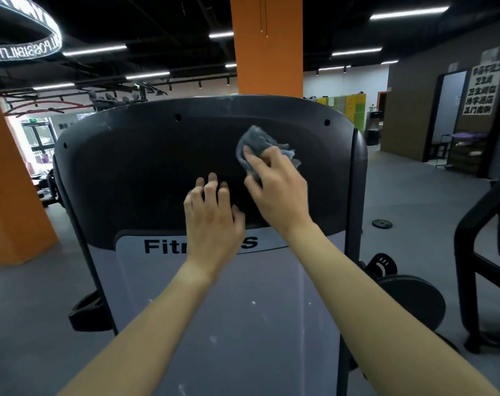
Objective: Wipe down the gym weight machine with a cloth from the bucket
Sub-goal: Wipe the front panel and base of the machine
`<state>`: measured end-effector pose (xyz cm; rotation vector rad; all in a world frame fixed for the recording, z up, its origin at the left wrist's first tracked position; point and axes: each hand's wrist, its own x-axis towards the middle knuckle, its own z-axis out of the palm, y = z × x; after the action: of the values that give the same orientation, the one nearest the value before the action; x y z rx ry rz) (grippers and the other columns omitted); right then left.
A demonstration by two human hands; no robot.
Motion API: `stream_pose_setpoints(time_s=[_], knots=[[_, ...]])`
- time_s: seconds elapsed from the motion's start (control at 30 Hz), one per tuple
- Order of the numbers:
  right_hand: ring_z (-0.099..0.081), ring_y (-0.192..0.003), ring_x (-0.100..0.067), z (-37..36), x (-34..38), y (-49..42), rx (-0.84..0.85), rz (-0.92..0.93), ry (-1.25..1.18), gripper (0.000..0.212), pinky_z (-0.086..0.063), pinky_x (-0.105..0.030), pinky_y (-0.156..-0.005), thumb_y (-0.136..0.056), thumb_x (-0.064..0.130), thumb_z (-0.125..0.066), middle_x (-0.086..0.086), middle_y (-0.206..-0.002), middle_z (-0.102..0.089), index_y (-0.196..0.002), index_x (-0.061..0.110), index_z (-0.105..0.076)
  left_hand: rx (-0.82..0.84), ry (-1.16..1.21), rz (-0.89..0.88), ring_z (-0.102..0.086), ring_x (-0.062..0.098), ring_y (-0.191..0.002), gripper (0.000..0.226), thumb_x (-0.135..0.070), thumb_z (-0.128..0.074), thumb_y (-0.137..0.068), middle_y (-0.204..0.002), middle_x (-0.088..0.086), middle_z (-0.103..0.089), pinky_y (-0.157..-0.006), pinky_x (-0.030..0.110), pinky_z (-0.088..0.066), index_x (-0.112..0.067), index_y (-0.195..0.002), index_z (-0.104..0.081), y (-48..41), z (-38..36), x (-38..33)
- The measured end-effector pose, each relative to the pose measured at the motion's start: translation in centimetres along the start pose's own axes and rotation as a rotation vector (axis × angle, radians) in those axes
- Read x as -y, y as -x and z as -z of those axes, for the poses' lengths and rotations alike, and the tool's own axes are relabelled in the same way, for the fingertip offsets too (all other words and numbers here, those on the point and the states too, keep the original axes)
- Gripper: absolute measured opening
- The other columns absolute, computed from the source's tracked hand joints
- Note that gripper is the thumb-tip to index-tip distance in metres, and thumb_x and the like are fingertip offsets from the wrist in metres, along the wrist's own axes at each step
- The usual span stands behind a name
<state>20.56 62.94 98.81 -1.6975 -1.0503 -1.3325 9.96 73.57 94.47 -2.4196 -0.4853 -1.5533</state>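
The weight machine's dark rounded top cover [134,172] fills the middle of the view, with a grey panel lettered "Fit…S" below it. My right hand [277,190] grips a crumpled grey-blue cloth [257,141] and presses it against the upper right of the dark cover. My left hand [211,218] rests on the cover's lower middle with fingers loosely bent, holding nothing. The bucket is out of sight.
An orange pillar [267,44] rises behind the machine and another orange column [11,195] stands at the left. A weight plate [381,223] lies on the grey floor at the right. Black machine frames [471,252] stand at the right edge.
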Motion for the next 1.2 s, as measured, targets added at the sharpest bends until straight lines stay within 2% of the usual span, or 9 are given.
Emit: stream_pose_setpoints(time_s=[0.23,0.4,0.5,0.67,0.77,0.97,1.03,1.13,1.2], knots=[[-0.056,-0.086,-0.013,-0.7,-2.3,5.4,-0.231,-0.530,-0.077,0.043,-0.051,-0.027,-0.069,-0.099,0.021,-0.061,-0.003,-0.108,-0.053,-0.141,0.012,-0.062,0.071,-0.045,-0.025,-0.044,0.045,-0.137,0.051,-0.018,-0.067,-0.091,-0.143,0.024,-0.049,-0.109,0.055,-0.043,0.003,-0.135,-0.054,0.1,0.5,0.1],[-0.059,-0.093,-0.015,-0.7,0.2,3.0,-0.074,-0.196,-0.098,0.046,-0.051,-0.023,-0.070,-0.099,0.026,-0.060,-0.002,-0.108,-0.058,-0.143,0.013,-0.060,0.066,0.026,0.055,-0.035,0.044,-0.145,0.053,-0.016,-0.066,-0.089,-0.147,0.025,-0.045,-0.114,0.055,-0.038,0.003,-0.136,-0.051,0.5,0.4,-1.3],[-0.058,-0.094,-0.014,-0.1,-2.0,5.0,-0.044,-0.152,-0.084,0.045,-0.053,-0.023,-0.069,-0.097,0.022,-0.062,0.000,-0.110,-0.059,-0.142,0.016,-0.061,0.083,0.073,0.112,-0.019,0.042,-0.155,0.062,-0.017,-0.064,-0.092,-0.157,0.024,-0.033,-0.122,0.053,-0.030,0.003,-0.146,-0.042,1.2,0.0,-2.2],[-0.059,-0.093,-0.026,-0.1,-4.8,12.3,-0.118,-0.659,-0.098,0.038,-0.054,-0.038,-0.064,-0.097,0.025,-0.055,-0.005,-0.117,-0.053,-0.132,0.013,-0.060,0.094,0.083,0.117,-0.003,0.039,-0.159,0.071,-0.018,-0.060,-0.096,-0.168,0.022,-0.014,-0.126,0.052,-0.024,0.003,-0.156,-0.028,1.9,-0.6,-2.5],[-0.060,-0.097,-0.030,0.1,-3.8,11.3,-0.108,-0.785,-0.122,0.033,-0.046,-0.035,-0.067,-0.100,0.023,-0.053,-0.007,-0.120,-0.054,-0.130,0.010,-0.057,0.089,0.101,0.121,-0.002,0.038,-0.159,0.072,-0.018,-0.059,-0.096,-0.169,0.022,-0.011,-0.126,0.053,-0.025,0.003,-0.157,-0.026,2.0,-0.7,-2.5],[-0.054,-0.100,-0.018,0.6,-1.0,10.3,0.131,-0.337,-0.077,0.040,-0.048,-0.028,-0.068,-0.099,0.020,-0.059,-0.001,-0.116,-0.055,-0.139,0.014,-0.056,0.106,0.146,0.070,-0.001,0.037,-0.159,0.074,-0.019,-0.059,-0.096,-0.169,0.021,-0.013,-0.125,0.054,-0.026,0.001,-0.159,-0.026,2.2,-0.3,-1.4],[-0.055,-0.100,-0.022,0.6,-1.2,12.0,0.095,-0.489,-0.064,0.037,-0.045,-0.032,-0.067,-0.100,0.017,-0.057,-0.002,-0.120,-0.054,-0.137,0.015,-0.056,0.122,0.158,0.016,-0.002,0.035,-0.160,0.072,-0.021,-0.056,-0.097,-0.169,0.019,-0.014,-0.126,0.054,-0.022,-0.002,-0.160,-0.027,2.5,0.2,-0.2],[-0.056,-0.110,-0.031,0.0,-0.2,13.1,-0.052,-0.933,-0.129,0.031,-0.042,-0.037,-0.079,-0.105,0.016,-0.049,-0.005,-0.132,-0.053,-0.135,0.011,-0.052,0.127,0.182,-0.080,-0.006,0.031,-0.160,0.067,-0.019,-0.055,-0.097,-0.169,0.013,-0.020,-0.128,0.054,-0.017,-0.008,-0.159,-0.032,2.9,1.0,2.1],[-0.055,-0.114,-0.032,-0.7,1.4,11.9,-0.089,-1.008,-0.085,0.032,-0.044,-0.042,-0.089,-0.104,0.015,-0.049,-0.007,-0.133,-0.054,-0.135,0.008,-0.051,0.136,0.199,-0.121,-0.007,0.029,-0.160,0.066,-0.018,-0.055,-0.097,-0.169,0.010,-0.022,-0.128,0.054,-0.015,-0.010,-0.159,-0.034,3.2,1.3,3.4]])
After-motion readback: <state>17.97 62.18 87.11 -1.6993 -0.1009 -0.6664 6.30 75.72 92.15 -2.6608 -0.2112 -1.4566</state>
